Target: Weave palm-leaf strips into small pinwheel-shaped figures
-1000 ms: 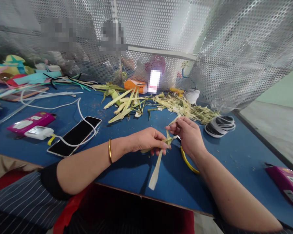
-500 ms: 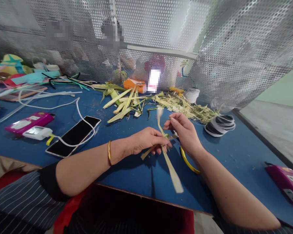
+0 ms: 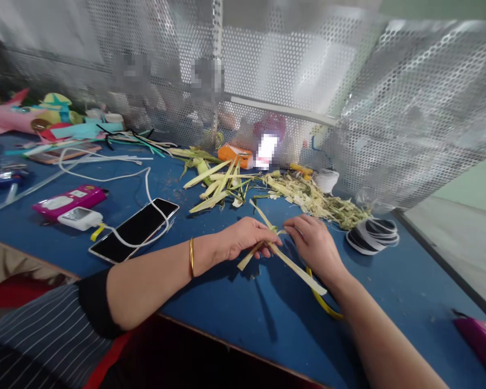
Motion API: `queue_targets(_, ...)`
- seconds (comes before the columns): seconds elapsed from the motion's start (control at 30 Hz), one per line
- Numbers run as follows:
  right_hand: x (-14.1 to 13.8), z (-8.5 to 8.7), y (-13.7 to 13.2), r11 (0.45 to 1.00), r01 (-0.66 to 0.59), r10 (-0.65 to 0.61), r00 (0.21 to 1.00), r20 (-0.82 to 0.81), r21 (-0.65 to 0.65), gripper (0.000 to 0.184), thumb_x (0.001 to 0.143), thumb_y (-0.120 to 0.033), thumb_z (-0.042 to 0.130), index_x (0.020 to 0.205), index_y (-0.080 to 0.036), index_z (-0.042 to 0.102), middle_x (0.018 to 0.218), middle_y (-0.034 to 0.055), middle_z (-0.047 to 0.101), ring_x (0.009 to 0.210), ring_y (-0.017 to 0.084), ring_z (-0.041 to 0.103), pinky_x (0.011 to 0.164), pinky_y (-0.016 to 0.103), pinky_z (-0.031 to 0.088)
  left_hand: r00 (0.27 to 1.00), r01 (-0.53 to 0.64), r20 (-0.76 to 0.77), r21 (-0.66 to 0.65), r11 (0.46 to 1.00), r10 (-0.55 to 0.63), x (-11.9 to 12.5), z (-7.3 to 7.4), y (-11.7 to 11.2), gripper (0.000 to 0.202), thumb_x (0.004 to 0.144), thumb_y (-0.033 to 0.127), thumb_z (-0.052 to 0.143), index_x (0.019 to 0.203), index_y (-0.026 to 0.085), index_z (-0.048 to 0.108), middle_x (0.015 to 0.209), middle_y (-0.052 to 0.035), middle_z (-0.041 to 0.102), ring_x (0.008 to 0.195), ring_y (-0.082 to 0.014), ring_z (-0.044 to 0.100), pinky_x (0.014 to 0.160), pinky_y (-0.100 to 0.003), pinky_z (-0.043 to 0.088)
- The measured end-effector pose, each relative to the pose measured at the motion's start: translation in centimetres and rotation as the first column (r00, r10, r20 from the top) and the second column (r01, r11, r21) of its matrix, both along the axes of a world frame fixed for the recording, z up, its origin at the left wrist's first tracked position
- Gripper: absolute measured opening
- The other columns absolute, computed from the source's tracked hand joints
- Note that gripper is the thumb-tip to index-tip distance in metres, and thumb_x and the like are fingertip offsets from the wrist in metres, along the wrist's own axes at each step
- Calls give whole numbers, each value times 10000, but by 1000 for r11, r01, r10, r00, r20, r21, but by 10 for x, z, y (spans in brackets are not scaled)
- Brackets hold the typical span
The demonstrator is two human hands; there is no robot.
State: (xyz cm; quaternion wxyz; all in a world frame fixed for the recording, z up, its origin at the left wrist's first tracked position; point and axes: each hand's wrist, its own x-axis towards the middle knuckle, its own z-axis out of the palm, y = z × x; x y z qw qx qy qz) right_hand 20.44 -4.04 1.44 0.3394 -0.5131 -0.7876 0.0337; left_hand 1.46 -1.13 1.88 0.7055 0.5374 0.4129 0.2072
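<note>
Blue worktable (image 3: 235, 319) fenced by a perforated metal screen (image 3: 389, 108), two hands joined over crossed leaf strips.

The left hand (image 3: 243, 237), with a gold bangle (image 3: 191, 257) on its wrist, pinches the pale leaf strips (image 3: 299, 270) where they cross, just above the tabletop. The right hand (image 3: 314, 246) grips the same crossing with its fingertips from the other side, its wrist over a yellow-handled tool (image 3: 326, 305) that lies on the table. One long strip slants from the far side towards the near right edge. Beyond lie a bunch of uncut leaves (image 3: 216, 183) and a heap of trimmings (image 3: 316, 197). To the left lie a smartphone (image 3: 135, 229) and a pink power bank (image 3: 71, 197); to the right, a coil of bands (image 3: 375, 233).
</note>
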Motion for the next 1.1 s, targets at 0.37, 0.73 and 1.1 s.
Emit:
queue_targets(0.37,-45,3,-32,900,-369,149,759,634,230,233,940,-81,426,950,-148,648,828,74,659,751,204,561,779,372,354,965,-218,151,-2,976,216,4,-14,-1,253,666,273,780,563,119,608,547,14,570,506,-71,483,488,-202,346)
queue_targets(0.73,-36,-3,-23,900,-260,96,901,423,350,254,979,-137,403,868,-163,630,755,62,677,700,187,578,756,349,379,965,-43,252,-98,994,67,-4,7,6,155,645,207,801,677,120,677,684,-14,638,658,-108,589,686,-264,470)
queue_targets(1.1,-43,1,-33,846,-416,242,858,453,334,263,984,-177,418,811,-176,616,698,38,635,711,180,582,839,353,426,957,-160,223,-118,980,184,-2,5,4,54,776,115,682,745,99,723,736,-68,703,653,-105,619,692,-238,477)
